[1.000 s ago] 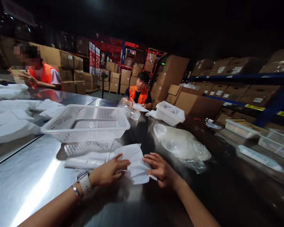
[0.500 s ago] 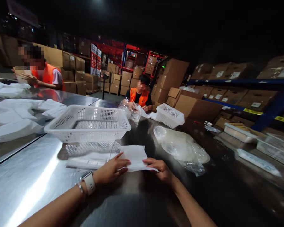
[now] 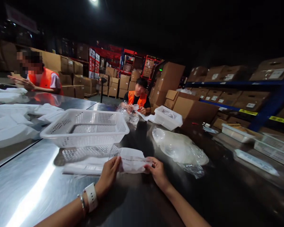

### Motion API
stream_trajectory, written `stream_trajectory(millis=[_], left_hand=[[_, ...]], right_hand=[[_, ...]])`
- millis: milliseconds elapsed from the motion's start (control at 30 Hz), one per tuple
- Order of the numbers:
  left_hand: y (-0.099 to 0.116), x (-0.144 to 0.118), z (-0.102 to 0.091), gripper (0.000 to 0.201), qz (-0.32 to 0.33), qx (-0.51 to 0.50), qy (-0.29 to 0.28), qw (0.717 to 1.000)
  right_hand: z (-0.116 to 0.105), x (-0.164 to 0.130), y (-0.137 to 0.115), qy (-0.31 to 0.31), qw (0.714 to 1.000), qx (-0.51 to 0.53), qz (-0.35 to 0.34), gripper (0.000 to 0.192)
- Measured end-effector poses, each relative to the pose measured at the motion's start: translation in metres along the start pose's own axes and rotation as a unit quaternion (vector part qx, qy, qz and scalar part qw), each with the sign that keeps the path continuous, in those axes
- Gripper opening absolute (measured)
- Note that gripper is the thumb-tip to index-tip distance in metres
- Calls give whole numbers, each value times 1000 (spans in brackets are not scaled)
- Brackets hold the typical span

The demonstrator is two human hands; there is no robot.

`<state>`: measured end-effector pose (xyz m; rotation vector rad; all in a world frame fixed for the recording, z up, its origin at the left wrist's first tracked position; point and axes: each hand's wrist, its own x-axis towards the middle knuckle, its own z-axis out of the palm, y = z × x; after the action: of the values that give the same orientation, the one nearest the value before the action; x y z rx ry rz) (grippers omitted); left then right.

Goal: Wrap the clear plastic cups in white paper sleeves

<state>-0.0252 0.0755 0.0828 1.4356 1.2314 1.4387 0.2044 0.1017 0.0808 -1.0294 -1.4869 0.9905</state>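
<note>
A thin white packet, folded and partly see-through, is stretched between my hands just above the metal table. My left hand, with a white watch on its wrist, pinches the packet's left end between thumb and fingers. At the right end, the thumb and fingers of my right hand are closed on its edge. I cannot tell whether it is a bag or a folded sheet. Flat white packets lie left of my left hand. Behind them stands a white perforated basket.
A clear plastic bag with pale contents lies to the right. Farther off are a smaller white basket and, at left, white bundles. Two people in orange vests sit across the metal table. Boxes fill the blue shelving.
My fingers, earlier spread on the flat packet, now pinch its two ends. Its near edge is lifted and a fold line shows across it. The camera view has shifted slightly.
</note>
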Motion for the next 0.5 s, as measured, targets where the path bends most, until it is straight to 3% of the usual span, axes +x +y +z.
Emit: stream_trajectory(millis=[267,500], left_hand=[[-5,5,2,63,6,105,50,993],[-11,4,3,56,31,120,16,992]], right_hand=[[12,-4,-4,104,989,-108,13,45],[13,-3,-4,131,960,-246,-8,27]])
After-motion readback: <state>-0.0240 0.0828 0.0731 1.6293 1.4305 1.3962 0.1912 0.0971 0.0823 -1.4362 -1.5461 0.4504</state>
